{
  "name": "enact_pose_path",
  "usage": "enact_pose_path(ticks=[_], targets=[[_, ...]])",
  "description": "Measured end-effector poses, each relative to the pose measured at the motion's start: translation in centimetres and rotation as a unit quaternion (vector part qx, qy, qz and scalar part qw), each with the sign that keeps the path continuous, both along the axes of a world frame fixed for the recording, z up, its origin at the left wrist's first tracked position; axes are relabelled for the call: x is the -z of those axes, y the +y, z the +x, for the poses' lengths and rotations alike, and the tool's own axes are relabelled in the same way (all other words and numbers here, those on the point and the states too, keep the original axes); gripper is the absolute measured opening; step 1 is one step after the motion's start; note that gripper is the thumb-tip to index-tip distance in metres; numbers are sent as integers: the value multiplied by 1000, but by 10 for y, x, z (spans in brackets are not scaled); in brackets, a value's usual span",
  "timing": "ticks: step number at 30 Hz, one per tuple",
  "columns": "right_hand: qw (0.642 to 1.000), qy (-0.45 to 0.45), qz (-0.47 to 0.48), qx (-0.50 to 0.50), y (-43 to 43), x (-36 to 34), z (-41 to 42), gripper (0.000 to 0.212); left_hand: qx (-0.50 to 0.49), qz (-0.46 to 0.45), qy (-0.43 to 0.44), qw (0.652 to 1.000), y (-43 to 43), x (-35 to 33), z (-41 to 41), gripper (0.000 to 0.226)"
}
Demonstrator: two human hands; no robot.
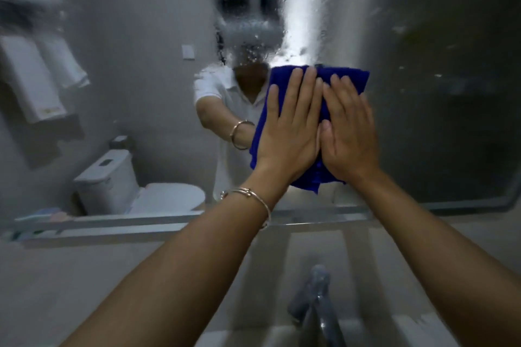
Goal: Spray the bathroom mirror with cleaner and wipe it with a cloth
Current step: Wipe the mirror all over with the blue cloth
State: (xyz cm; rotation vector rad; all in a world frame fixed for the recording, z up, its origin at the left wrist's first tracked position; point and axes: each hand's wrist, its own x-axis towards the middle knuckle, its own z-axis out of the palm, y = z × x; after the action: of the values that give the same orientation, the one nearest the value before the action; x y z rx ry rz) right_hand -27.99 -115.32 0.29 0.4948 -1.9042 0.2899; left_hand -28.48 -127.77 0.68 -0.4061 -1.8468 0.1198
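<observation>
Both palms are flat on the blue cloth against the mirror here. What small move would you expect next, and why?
Probably a push of the folded blue microfibre cloth upward. The left hand and right hand press it flat against the bathroom mirror, and the droplets and misty spray film sit directly above the cloth, unwiped. The glass to the right looks mostly clear.

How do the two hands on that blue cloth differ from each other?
The left hand sits slightly higher on the blue cloth, its fingertips near the top edge; the right hand sits a little lower. The left wrist wears a thin metal bracelet; the right wrist is bare. Both lie flat, fingers pointing up, side by side and touching, pressing the cloth to the wet mirror.
</observation>
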Motion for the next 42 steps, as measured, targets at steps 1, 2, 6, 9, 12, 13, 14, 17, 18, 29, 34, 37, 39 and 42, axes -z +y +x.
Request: enact_pose_path(ticks=[1, 2, 6, 9, 12, 13, 14, 17, 18, 29, 34, 37, 39, 42], targets=[[1000, -6, -1, 7, 14, 6, 0, 55, 3, 0, -10, 1000, 14, 6, -1, 58], [1000, -12, -2, 12, 25, 12, 1, 55, 4, 0, -19, 1000, 25, 13, -2, 58], [999, -34, -34, 11, 46, 37, 5, 56, 3, -14, -44, 999, 49, 36, -2, 60], [998, -31, -60, 18, 41, 56, 7, 54, -3, -36, -42, 998, 47, 51, 0, 59], [997, -37, -60, 37, 32, 80, 10, 55, 1, -57, -43, 997, 35, 72, 1, 59], [997, -40, -56, 44, 28, 87, 10, 56, 1, -64, -43, 997, 30, 80, 1, 60], [996, -42, -51, 51, 23, 94, 12, 57, 0, -72, -44, 996, 23, 88, 2, 60], [996, -49, -32, 61, 0, 110, 16, 56, 10, -83, -28, 996, -4, 108, 6, 54], [996, -52, -21, 63, -9, 114, 18, 56, 13, -81, -24, 996, -15, 114, 8, 52], [990, -95, 93, 40, -132, 118, 32, 57, -59, -41, -115, 991, -150, 140, 36, 57], [997, -44, 59, -4, -160, 60, 24, 53, -62, 53, -103, 991, -152, 85, 32, 70], [999, -13, 37, -34, -148, 13, 15, 54, -51, 77, -79, 993, -137, 34, 23, 72], [998, -4, 40, -38, -130, -7, 12, 53, -43, 82, -72, 993, -120, 11, 18, 69], [999, 0, 43, -33, -101, -16, 10, 53, -35, 96, -63, 993, -88, -1, 16, 67]])
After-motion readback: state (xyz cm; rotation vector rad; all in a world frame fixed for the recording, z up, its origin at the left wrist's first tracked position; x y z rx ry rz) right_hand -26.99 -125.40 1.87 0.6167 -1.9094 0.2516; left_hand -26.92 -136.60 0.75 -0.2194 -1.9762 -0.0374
